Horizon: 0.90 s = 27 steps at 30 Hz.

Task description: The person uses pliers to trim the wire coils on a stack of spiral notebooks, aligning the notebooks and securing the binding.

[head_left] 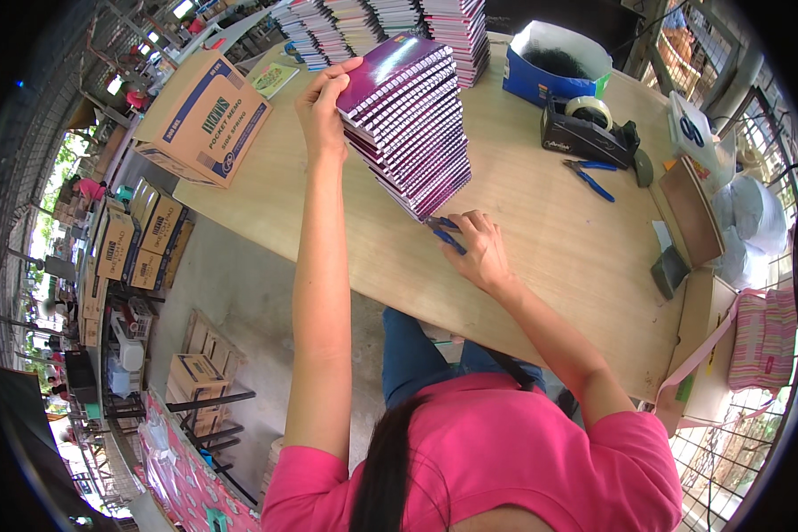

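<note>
A tall stack of purple spiral-bound notebooks (pixel 417 133) stands on the wooden table in front of me, its wire bindings facing my right side. My left hand (pixel 326 102) grips the upper left corner of the top notebook, thumb above the cover. Low at the stack's near corner, my right hand (pixel 479 253) is closed around blue-handled pliers (pixel 449 236). The jaws of these pliers point at the binding end of a bottom notebook; whether they touch the wire I cannot tell. A second pair of blue-handled pliers (pixel 594 177) lies apart on the table to the right.
More notebook stacks (pixel 372 27) stand at the table's far edge. At the right are a black tape dispenser (pixel 585 133), a blue-and-white container (pixel 554 66) with dark wiry material, and an open cardboard box (pixel 690 208). A brown carton (pixel 206 120) sits at the left edge.
</note>
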Available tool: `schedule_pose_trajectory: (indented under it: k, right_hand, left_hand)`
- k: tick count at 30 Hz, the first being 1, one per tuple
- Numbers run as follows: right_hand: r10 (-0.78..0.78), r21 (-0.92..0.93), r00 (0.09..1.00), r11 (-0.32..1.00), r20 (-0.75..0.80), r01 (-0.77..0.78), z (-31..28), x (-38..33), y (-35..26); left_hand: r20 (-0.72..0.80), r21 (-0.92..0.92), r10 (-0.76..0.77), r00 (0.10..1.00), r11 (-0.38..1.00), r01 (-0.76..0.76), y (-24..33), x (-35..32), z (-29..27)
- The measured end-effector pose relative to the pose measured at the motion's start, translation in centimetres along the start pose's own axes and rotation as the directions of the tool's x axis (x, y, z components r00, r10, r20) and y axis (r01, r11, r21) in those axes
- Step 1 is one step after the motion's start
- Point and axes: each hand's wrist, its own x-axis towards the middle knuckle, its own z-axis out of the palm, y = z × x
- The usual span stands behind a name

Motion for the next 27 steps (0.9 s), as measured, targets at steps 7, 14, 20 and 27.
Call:
schedule_pose_trajectory:
  k: [7, 14, 20, 27]
  right_hand:
    - [0.391, 0.152, 0.714, 0.81, 0.58, -0.567, -3.4, 6.3, 0.3]
    - [0.101, -0.032, 0.993, 0.995, 0.069, -0.099, -0.6, -0.5, -0.2]
    - [0.024, -0.084, 0.999, 0.996, 0.027, -0.022, 0.7, -0.4, -0.4]
    - [0.158, 0.039, 0.962, 0.985, 0.224, -0.171, -0.3, 2.4, 1.0]
  left_hand:
    - [0.007, 0.054, 0.021, 1.0, 0.998, -0.021, -0.2, 0.3, -0.7]
    - [-0.022, -0.012, 0.006, 1.0, 1.0, -0.006, 0.0, -0.1, 0.1]
    - [-0.015, 0.003, 0.014, 1.0, 1.0, -0.014, -0.2, 0.3, -0.4]
    - [-0.003, -0.018, 0.031, 1.0, 0.999, -0.031, -0.3, 0.3, -0.2]
